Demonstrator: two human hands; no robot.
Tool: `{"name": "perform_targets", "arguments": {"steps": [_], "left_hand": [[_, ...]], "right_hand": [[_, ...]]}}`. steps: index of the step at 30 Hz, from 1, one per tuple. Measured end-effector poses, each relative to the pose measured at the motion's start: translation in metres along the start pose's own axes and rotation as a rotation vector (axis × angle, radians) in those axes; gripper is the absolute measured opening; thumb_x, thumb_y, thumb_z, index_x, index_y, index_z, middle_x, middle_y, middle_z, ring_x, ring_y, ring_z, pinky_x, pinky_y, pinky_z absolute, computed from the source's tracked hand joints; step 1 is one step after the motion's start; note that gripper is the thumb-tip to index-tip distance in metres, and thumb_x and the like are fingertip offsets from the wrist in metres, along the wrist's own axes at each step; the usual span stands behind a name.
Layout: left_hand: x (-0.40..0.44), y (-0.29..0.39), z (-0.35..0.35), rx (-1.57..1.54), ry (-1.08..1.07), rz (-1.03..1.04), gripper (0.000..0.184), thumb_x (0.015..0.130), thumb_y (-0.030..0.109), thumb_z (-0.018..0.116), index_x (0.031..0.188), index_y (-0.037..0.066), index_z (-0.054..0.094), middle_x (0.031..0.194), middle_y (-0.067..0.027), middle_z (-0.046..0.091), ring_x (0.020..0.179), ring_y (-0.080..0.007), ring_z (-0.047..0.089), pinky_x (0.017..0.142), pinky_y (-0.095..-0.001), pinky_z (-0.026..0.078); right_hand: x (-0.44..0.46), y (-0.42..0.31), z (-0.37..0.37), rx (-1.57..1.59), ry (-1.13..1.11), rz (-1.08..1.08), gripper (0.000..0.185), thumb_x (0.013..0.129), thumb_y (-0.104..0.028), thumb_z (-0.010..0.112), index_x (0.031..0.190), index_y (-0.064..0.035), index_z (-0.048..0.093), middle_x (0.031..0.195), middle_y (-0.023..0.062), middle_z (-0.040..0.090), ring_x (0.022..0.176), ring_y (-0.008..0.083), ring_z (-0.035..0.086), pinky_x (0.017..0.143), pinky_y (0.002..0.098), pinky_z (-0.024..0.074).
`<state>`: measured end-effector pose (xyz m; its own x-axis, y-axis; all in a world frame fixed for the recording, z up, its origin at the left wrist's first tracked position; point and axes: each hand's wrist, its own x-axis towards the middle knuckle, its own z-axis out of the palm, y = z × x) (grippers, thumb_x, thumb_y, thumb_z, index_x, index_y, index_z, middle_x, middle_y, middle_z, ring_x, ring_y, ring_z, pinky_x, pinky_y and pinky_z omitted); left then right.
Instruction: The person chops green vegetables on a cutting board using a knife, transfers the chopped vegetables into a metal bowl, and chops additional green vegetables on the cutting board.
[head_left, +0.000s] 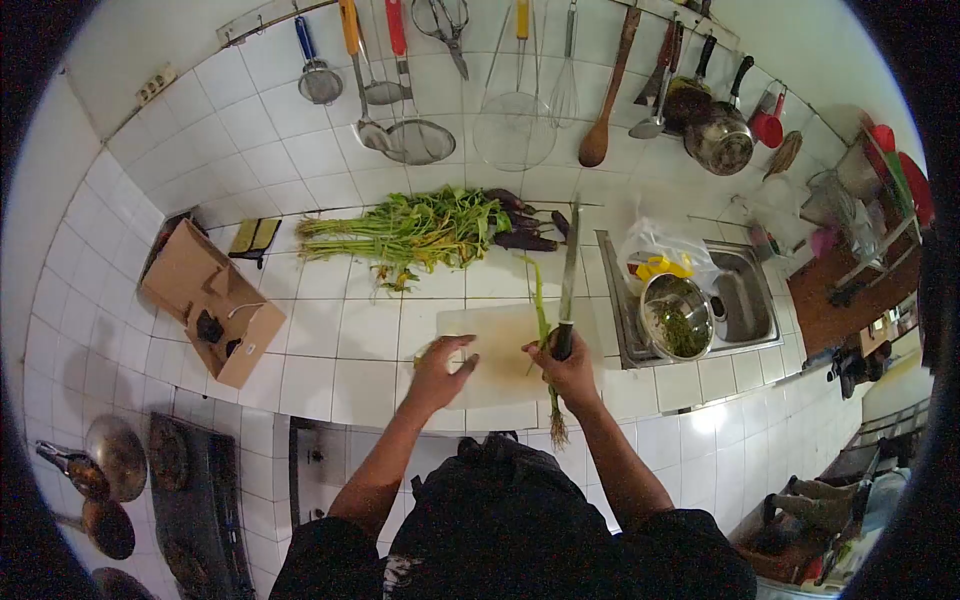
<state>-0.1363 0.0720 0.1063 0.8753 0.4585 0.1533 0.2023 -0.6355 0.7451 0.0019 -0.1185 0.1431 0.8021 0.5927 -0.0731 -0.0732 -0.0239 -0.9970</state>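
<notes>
My right hand [568,372] grips a long kitchen knife [570,265] by its dark handle, blade pointing up and away. The same hand also pinches a leafy green stalk [540,300], whose roots hang below it. My left hand [438,375] is over the left side of the pale cutting board [490,345], fingers apart, holding nothing that I can see. Beyond the board lies a heap of leafy greens [420,232] with roots to the left. Dark purple eggplants [525,240] rest at its right end.
A metal bowl [678,318] with chopped greens stands by the sink [750,300], beside a plastic bag [665,240]. On the left are an open cardboard box [215,305] and a sponge [255,237]. Utensils, including a wooden spoon [605,100], hang on the wall.
</notes>
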Motion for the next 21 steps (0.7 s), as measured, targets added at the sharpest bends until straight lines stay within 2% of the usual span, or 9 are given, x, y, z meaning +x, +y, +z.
{"name": "perform_targets", "arguments": {"steps": [2, 6, 7, 9, 12, 15, 17, 19, 21], "left_hand": [[0.003, 0.022, 0.01, -0.349, -0.095, 0.025, 0.034, 0.087, 0.017, 0.066, 0.118, 0.005, 0.06, 0.112, -0.0115, 0.063, 0.1, -0.0225, 0.061, 0.091, -0.036, 0.047], [0.003, 0.036, 0.053, -0.688, -0.12, -0.118, 0.021, 0.091, 0.007, 0.061, 0.11, -0.001, 0.059, 0.107, -0.0105, 0.066, 0.093, -0.0145, 0.064, 0.083, -0.0282, 0.051], [0.002, 0.037, 0.057, -0.692, -0.134, -0.105, 0.021, 0.091, 0.007, 0.061, 0.11, -0.001, 0.059, 0.107, -0.0105, 0.066, 0.093, -0.0145, 0.064, 0.083, -0.0282, 0.051], [0.004, 0.036, 0.06, -0.673, -0.204, -0.346, 0.019, 0.09, 0.006, 0.062, 0.108, -0.001, 0.061, 0.095, -0.0074, 0.066, 0.087, -0.0129, 0.063, 0.078, -0.0292, 0.051], [-0.004, 0.025, 0.062, -0.604, -0.217, -0.326, 0.022, 0.09, 0.007, 0.062, 0.11, -0.002, 0.063, 0.091, -0.0066, 0.067, 0.083, -0.0123, 0.062, 0.075, -0.0288, 0.051], [-0.012, 0.002, 0.07, -0.688, -0.161, -0.394, 0.025, 0.09, 0.007, 0.063, 0.113, -0.001, 0.063, 0.093, -0.0071, 0.068, 0.083, -0.0121, 0.063, 0.076, -0.0271, 0.051], [-0.015, -0.001, 0.071, -0.731, -0.118, -0.444, 0.026, 0.091, 0.01, 0.063, 0.114, -0.001, 0.063, 0.093, -0.0056, 0.068, 0.083, -0.011, 0.062, 0.077, -0.0269, 0.05], [-0.015, -0.003, 0.068, -0.659, -0.101, -0.441, 0.027, 0.091, 0.01, 0.062, 0.116, -0.002, 0.062, 0.094, -0.0052, 0.066, 0.083, -0.0106, 0.06, 0.078, -0.026, 0.049], [-0.013, -0.002, 0.066, -0.617, -0.091, -0.444, 0.028, 0.092, 0.011, 0.061, 0.117, -0.002, 0.061, 0.094, -0.005, 0.066, 0.083, -0.0103, 0.059, 0.078, -0.0256, 0.048]], "right_hand": [[0.009, 0.032, 0.005, 0.063, -0.073, -0.116, 0.024, 0.085, -0.005, 0.069, 0.09, -0.0048, 0.045, 0.09, 0.0123, 0.069, 0.078, 0.0165, 0.065, 0.068, 0.0276, 0.0524], [0.01, 0.041, 0.008, -0.327, -0.005, -0.133, 0.026, 0.08, -0.01, 0.077, 0.088, -0.0036, 0.053, 0.074, 0.0017, 0.059, 0.068, 0.0073, 0.052, 0.059, 0.026, 0.0445], [0.012, 0.043, 0.008, -0.336, 0.02, -0.167, 0.025, 0.08, -0.012, 0.077, 0.087, -0.0032, 0.055, 0.071, -0.0002, 0.056, 0.067, 0.0069, 0.05, 0.059, 0.0258, 0.0437], [0.017, 0.044, 0.003, -0.209, -0.007, -0.096, 0.027, 0.079, -0.013, 0.078, 0.089, -0.002, 0.055, 0.075, 0.0022, 0.061, 0.068, 0.0078, 0.052, 0.059, 0.0257, 0.044], [0.02, 0.046, -0.006, -0.084, -0.023, -0.096, 0.026, 0.08, -0.012, 0.076, 0.089, -0.0019, 0.054, 0.087, 0.0077, 0.069, 0.073, 0.0092, 0.057, 0.064, 0.0263, 0.0472], [0.033, 0.037, -0.039, -0.424, -0.034, -0.043, 0.03, 0.081, -0.019, 0.074, 0.097, -0.0032, 0.054, 0.097, 0.0105, 0.072, 0.078, 0.0215, 0.07, 0.07, 0.0359, 0.0541], [0.042, 0.044, -0.061, -0.543, 0.025, -0.11, 0.031, 0.082, -0.028, 0.072, 0.091, -0.0057, 0.052, 0.093, 0.0116, 0.072, 0.08, 0.0323, 0.069, 0.068, 0.0405, 0.0542], [0.048, 0.049, -0.085, -0.755, 0.021, -0.078, 0.032, 0.082, -0.032, 0.071, 0.094, -0.0082, 0.054, 0.086, 0.0133, 0.071, 0.078, 0.0354, 0.067, 0.065, 0.0433, 0.0538], [0.054, 0.068, -0.106, -0.754, 0.018, -0.11, 0.032, 0.082, -0.034, 0.071, 0.096, -0.0095, 0.055, 0.082, 0.0139, 0.07, 0.075, 0.0365, 0.067, 0.064, 0.0449, 0.0532]]}}
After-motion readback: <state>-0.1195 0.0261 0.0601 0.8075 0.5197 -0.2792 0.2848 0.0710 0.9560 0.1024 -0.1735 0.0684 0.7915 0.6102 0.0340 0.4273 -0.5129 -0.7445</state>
